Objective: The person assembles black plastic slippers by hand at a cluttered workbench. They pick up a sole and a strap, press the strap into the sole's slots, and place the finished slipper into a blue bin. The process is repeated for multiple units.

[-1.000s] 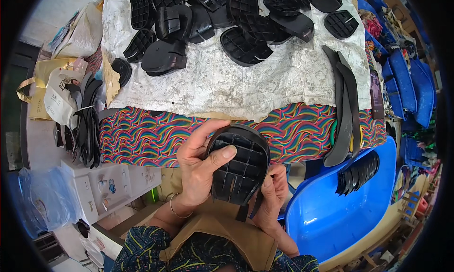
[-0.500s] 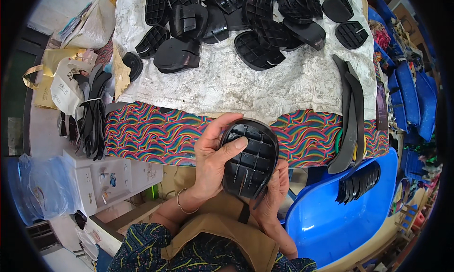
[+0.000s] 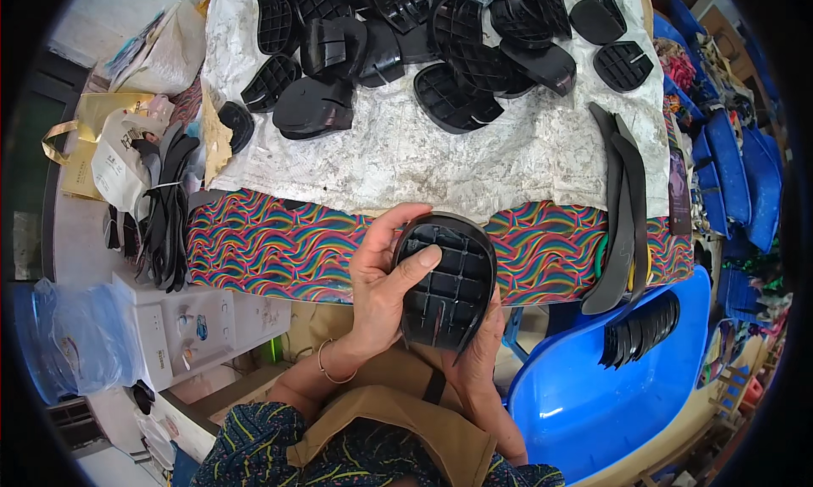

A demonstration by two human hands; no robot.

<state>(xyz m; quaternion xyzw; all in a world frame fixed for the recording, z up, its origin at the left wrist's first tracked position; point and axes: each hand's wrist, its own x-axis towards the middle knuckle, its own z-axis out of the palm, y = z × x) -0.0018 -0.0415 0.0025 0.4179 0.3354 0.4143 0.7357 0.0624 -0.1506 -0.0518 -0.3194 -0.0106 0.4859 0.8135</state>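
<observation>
A black plastic shoe heel (image 3: 446,288), its hollow ribbed grid facing up, is held in front of my body. A thin black strip (image 3: 492,271) runs along its curved edge, with one end at the lower right. My left hand (image 3: 385,275) grips the heel from the left, thumb pressed on the ribs and fingers around the far edge. My right hand (image 3: 483,343) closes on the lower right side, against the strip; its fingertips are partly hidden behind the heel. Beyond my hands, several similar black heels (image 3: 461,102) lie piled on the white sheet (image 3: 364,165).
Long black strips (image 3: 622,224) hang over the table's right edge above a blue tub (image 3: 610,419) holding a row of dark curved pieces (image 3: 641,330). A tied bundle of strips (image 3: 169,203) hangs at left, by bags (image 3: 118,165). A white water dispenser (image 3: 199,322) stands lower left.
My right hand has shifted slightly inward and lower along the heel's right side, its fingers now more behind the edge. The left hand's grip is unchanged.
</observation>
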